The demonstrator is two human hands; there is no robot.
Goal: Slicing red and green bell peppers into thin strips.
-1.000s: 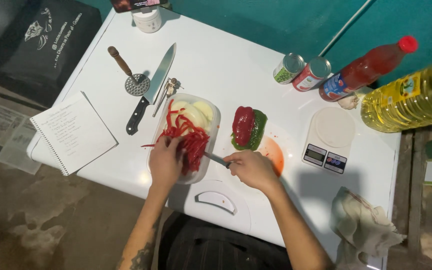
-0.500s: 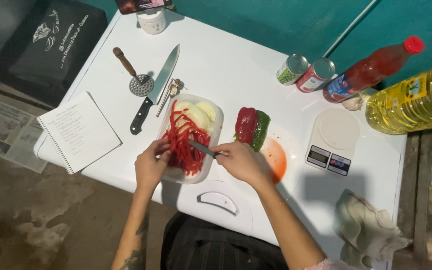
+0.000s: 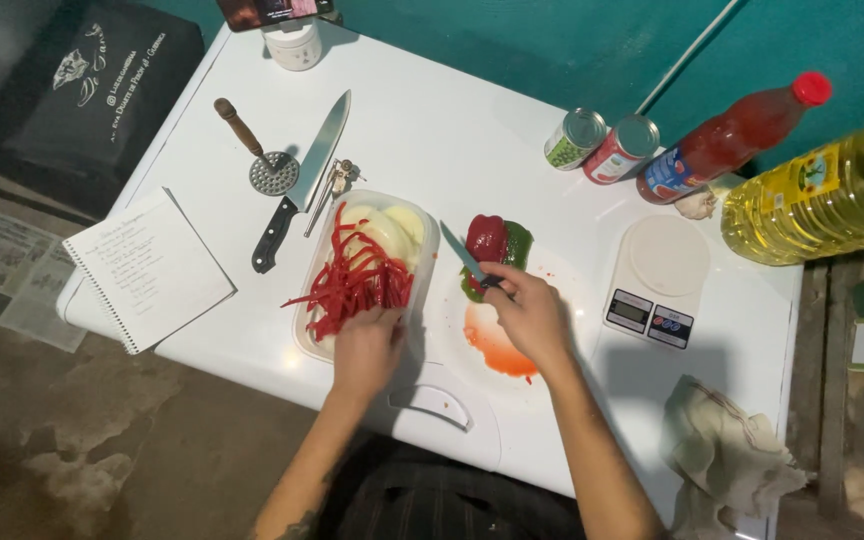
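Note:
A clear plastic container (image 3: 313, 266) holds red pepper strips (image 3: 355, 281) and pale onion slices (image 3: 384, 228). My left hand (image 3: 368, 347) rests on the near end of the strips, fingers spread. To the right, my right hand (image 3: 530, 315) grips a small knife (image 3: 464, 255), its blade pointing up and left. Just beyond the blade lies a red and green pepper (image 3: 493, 243) on a white cutting board (image 3: 443, 322) with a red juice smear (image 3: 497, 350).
A large chef's knife (image 3: 304, 181), meat mallet (image 3: 257, 152) and spiral notebook (image 3: 146, 267) lie left. Two cans (image 3: 602, 146), a red sauce bottle (image 3: 732, 140), an oil bottle (image 3: 832, 195), a kitchen scale (image 3: 657, 274) and a cloth (image 3: 730, 459) sit right.
My right hand has drawn the small knife away from the container and over toward the pepper. My left hand has shifted onto the near end of the strips.

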